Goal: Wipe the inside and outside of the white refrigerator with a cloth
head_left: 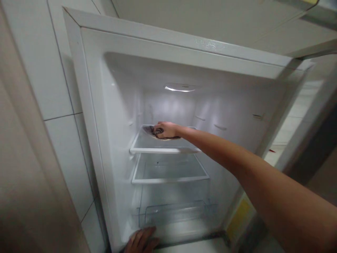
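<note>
My right hand [166, 129] reaches deep into an open white fridge [89, 105] and presses a dark patterned cloth [152, 131] flat onto the upper glass shelf [163, 149], near its back left corner. The fingers are closed over the cloth. My left hand [140, 240] rests at the bottom front edge of the fridge, fingers laid flat and apart, holding nothing. Only part of that hand shows at the frame's lower edge.
A second glass shelf [171, 179] sits below the first, and a clear drawer [173, 214] lies under it. The fridge light [180, 88] glows at the top. White wall tiles [60, 140] stand to the left; the open fridge door [310, 116] is at right.
</note>
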The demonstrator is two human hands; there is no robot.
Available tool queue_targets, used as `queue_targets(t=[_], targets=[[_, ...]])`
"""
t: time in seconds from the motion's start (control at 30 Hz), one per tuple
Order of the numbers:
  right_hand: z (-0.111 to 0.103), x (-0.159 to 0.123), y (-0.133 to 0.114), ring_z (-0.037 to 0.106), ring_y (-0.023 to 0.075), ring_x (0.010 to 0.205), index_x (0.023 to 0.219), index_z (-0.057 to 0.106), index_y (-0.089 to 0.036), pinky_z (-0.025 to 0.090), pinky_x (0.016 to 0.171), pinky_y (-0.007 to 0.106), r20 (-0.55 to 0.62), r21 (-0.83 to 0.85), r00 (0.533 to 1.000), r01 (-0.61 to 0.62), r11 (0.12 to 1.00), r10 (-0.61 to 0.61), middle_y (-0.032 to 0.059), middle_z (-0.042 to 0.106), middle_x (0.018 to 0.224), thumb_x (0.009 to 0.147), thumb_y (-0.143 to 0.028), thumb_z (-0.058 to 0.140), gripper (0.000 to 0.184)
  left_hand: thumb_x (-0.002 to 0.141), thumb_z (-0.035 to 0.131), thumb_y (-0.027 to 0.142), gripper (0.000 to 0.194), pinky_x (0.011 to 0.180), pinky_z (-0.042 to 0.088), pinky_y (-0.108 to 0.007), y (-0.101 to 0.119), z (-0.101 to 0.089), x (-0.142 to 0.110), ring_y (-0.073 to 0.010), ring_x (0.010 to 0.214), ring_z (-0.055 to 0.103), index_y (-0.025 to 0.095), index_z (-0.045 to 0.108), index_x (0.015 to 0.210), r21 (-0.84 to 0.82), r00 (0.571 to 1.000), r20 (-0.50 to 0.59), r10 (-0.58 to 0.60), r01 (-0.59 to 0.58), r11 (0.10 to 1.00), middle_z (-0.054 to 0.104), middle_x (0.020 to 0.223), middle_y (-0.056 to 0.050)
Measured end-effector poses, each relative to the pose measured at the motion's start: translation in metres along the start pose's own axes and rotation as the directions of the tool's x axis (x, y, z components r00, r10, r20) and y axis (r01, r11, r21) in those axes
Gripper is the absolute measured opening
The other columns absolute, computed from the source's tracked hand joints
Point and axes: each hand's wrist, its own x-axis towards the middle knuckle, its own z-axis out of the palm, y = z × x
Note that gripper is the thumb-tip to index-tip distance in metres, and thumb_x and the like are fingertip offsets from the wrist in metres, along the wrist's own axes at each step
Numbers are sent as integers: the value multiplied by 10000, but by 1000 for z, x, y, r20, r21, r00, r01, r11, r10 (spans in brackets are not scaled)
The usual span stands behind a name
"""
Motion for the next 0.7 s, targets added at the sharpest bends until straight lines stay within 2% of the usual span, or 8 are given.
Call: queue_targets(t=[0.07,0.13,0.3,0.37,0.43,0.53,0.6,0.7], targets=[[-1,-6,5,722,252,1065,1423,758,-263,510,823,296,0,-27,988,-157,987,157,101,751,1339,976,-358,684,463,880,721,209,571,1042,527,-330,-1,-6,5,-233,1253,637,419,721,1411,-4,1000,14,-22,22,1000,768,1429,27],[1,-3,-9,725,271,1052,1451,741,-264,514,797,316,-24,-29,980,-197,980,197,129,732,1392,1015,-375,626,465,783,742,183,702,1084,528,-357,2,-17,11,-255,1308,612,401,698,1449,-38,996,71,-57,60,997,728,1503,7],[6,2,-84,705,266,1201,1339,764,-303,531,888,319,-101,13,984,148,989,-146,69,726,1417,1039,-426,593,366,661,713,105,918,1175,509,-408,11,-51,27,-286,1451,542,392,636,1529,-100,976,156,-151,168,981,636,1636,-14],[2,-8,-94,697,265,1223,1358,759,-277,527,938,322,-104,28,964,248,968,-244,77,728,1411,1032,-432,614,388,659,691,102,921,1204,487,-428,12,-61,33,-290,1479,524,385,630,1533,-106,975,150,-166,183,977,628,1647,-19],[-4,-24,-80,698,256,1222,1393,752,-289,516,950,309,-59,29,980,191,981,-189,67,732,1405,1020,-443,649,416,679,674,107,893,1239,453,-437,12,-67,38,-285,1508,505,370,629,1531,-108,972,160,-170,189,976,615,1666,-17],[-10,-55,-29,722,252,1163,1424,753,-329,512,895,292,21,-12,989,-147,989,148,58,748,1404,1005,-482,695,450,725,666,127,840,1261,419,-429,12,-69,40,-275,1523,494,367,625,1530,-93,974,161,-159,176,980,614,1673,-4],[-10,-75,10,743,277,1128,1487,733,-310,520,877,317,29,-56,924,-380,923,382,111,747,1426,1025,-476,679,493,743,675,156,804,1240,424,-429,10,-64,39,-282,1490,521,376,636,1515,-59,982,121,-143,151,987,646,1637,-12],[-7,-93,54,752,334,1168,1552,697,-229,534,917,378,-7,-102,833,-552,828,554,212,732,1442,1081,-451,607,529,794,691,225,699,1163,467,-430,7,-48,34,-296,1392,589,396,670,1472,21,994,32,-105,105,994,710,1548,-31]])
